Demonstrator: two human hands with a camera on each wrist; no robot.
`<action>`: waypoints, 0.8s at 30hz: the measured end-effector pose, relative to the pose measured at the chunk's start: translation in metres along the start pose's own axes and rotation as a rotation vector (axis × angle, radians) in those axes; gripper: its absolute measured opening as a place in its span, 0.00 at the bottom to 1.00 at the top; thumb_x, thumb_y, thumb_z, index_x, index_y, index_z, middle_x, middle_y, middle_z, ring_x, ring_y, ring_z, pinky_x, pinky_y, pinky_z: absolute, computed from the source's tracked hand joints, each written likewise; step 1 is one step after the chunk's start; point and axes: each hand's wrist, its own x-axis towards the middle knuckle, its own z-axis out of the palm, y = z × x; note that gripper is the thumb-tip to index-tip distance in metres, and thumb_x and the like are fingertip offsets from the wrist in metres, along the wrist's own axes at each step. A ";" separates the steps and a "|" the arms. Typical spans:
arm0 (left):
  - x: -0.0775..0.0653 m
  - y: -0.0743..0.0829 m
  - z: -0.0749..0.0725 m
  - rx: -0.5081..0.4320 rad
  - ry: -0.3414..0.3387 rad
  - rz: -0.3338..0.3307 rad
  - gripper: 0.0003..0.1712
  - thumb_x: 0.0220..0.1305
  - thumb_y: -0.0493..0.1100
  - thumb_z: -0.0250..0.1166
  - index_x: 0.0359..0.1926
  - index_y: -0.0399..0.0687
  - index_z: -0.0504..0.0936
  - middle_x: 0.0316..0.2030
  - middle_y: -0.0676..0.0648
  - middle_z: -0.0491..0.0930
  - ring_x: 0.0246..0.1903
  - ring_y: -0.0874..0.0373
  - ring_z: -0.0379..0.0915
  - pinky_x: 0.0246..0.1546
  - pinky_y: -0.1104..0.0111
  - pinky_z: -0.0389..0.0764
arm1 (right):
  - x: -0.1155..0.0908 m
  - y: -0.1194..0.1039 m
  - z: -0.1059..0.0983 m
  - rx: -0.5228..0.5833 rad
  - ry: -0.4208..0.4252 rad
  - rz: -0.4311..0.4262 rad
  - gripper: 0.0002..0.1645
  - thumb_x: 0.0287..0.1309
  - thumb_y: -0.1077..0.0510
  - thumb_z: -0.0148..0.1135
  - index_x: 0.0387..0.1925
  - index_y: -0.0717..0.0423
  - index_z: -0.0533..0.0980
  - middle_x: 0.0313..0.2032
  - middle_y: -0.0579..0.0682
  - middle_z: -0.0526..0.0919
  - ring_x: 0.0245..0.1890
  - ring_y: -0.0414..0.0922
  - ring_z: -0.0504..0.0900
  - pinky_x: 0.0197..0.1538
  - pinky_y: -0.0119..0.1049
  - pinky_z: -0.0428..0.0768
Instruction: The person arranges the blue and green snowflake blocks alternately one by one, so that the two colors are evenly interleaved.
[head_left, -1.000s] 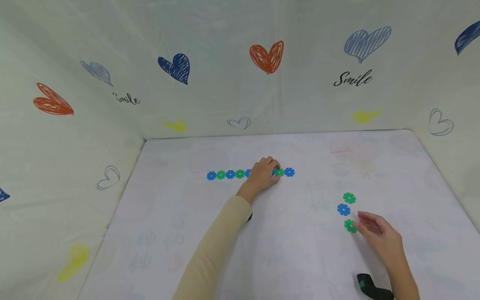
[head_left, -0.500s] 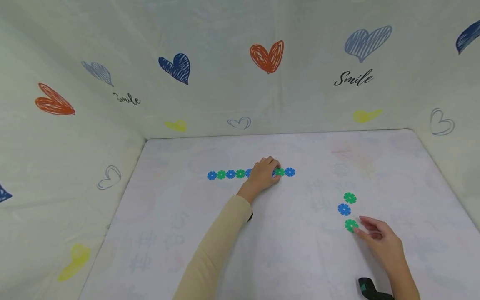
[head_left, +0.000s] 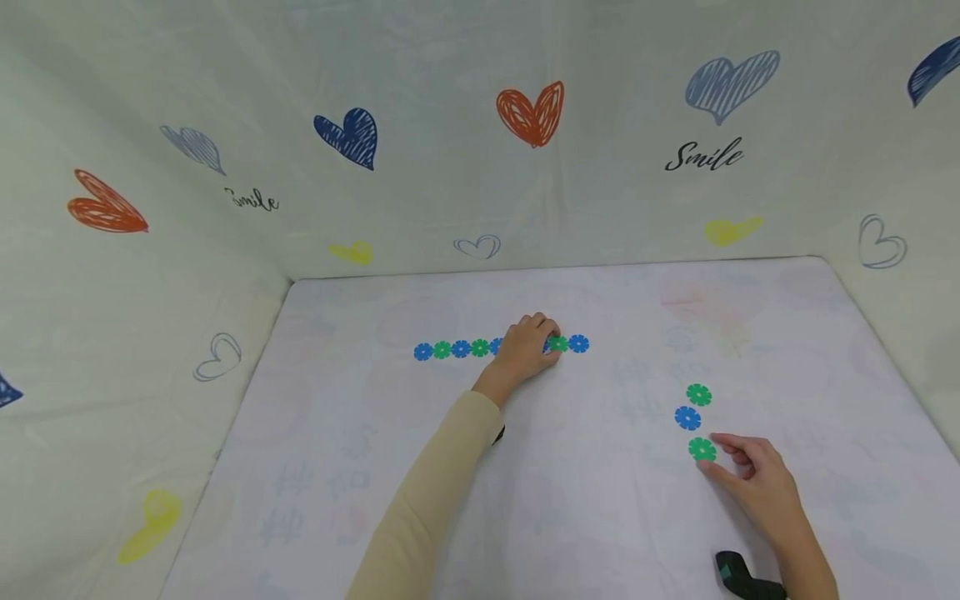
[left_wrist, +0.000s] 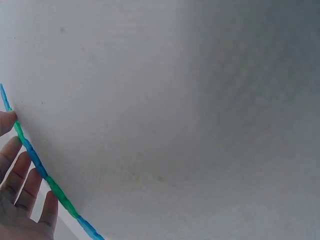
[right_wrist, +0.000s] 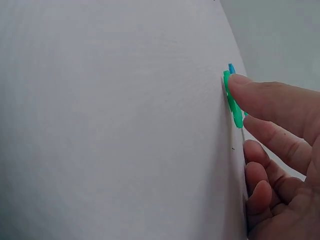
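Observation:
A row of blue and green plastic snowflake discs (head_left: 461, 349) lies across the table in the head view. My left hand (head_left: 525, 346) covers its middle; thumb and index finger pinch a green disc (head_left: 558, 343) near the right end. The left wrist view shows the discs edge-on, joined in a line (left_wrist: 60, 192), fingers along them. At the right, thumb and index finger of my right hand (head_left: 761, 483) hold a loose green disc (head_left: 702, 449) by opposite edges, flat on the table. The right wrist view shows the thumb over that disc (right_wrist: 232, 107).
Beyond the right hand's disc lie a loose blue disc (head_left: 687, 418) and another green disc (head_left: 699, 394). The white table (head_left: 570, 500) meets a heart-printed cloth wall (head_left: 622, 192). A black curved piece (head_left: 746, 579) shows beside the right wrist.
My right hand has shifted slightly left and nearer, its thumb moving to the near edge of the green disc and its index finger to the far side. The left hand stays put.

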 end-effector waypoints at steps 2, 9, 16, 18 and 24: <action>0.000 0.000 0.000 0.007 0.003 -0.002 0.20 0.63 0.54 0.59 0.53 0.54 0.73 0.53 0.52 0.71 0.55 0.56 0.65 0.56 0.63 0.70 | 0.000 -0.002 -0.001 -0.009 -0.012 -0.007 0.33 0.54 0.44 0.63 0.56 0.60 0.71 0.48 0.59 0.68 0.44 0.50 0.64 0.37 0.34 0.66; 0.000 0.000 -0.001 0.013 0.001 0.000 0.20 0.62 0.54 0.59 0.53 0.54 0.73 0.53 0.52 0.71 0.55 0.56 0.65 0.56 0.63 0.70 | 0.002 -0.004 -0.003 -0.007 -0.033 -0.028 0.33 0.54 0.43 0.63 0.55 0.61 0.71 0.47 0.60 0.67 0.44 0.51 0.63 0.38 0.39 0.66; 0.000 -0.002 0.000 0.001 -0.001 0.004 0.20 0.62 0.54 0.59 0.53 0.54 0.73 0.53 0.52 0.72 0.55 0.56 0.66 0.56 0.62 0.70 | 0.002 -0.003 -0.001 -0.005 -0.024 -0.038 0.30 0.55 0.47 0.63 0.54 0.61 0.72 0.46 0.60 0.67 0.43 0.51 0.62 0.38 0.40 0.65; 0.000 -0.002 0.000 0.006 -0.001 0.003 0.19 0.62 0.54 0.59 0.53 0.54 0.73 0.53 0.52 0.72 0.55 0.56 0.66 0.56 0.63 0.70 | 0.002 -0.003 0.000 -0.009 -0.021 -0.038 0.29 0.55 0.47 0.63 0.53 0.61 0.72 0.46 0.60 0.67 0.43 0.51 0.62 0.38 0.40 0.65; 0.000 -0.001 0.000 0.019 -0.002 -0.002 0.19 0.63 0.54 0.59 0.53 0.55 0.73 0.53 0.52 0.71 0.55 0.56 0.66 0.56 0.63 0.70 | 0.002 -0.004 0.000 -0.014 -0.015 -0.034 0.27 0.55 0.50 0.63 0.53 0.61 0.73 0.45 0.61 0.67 0.43 0.52 0.63 0.38 0.41 0.66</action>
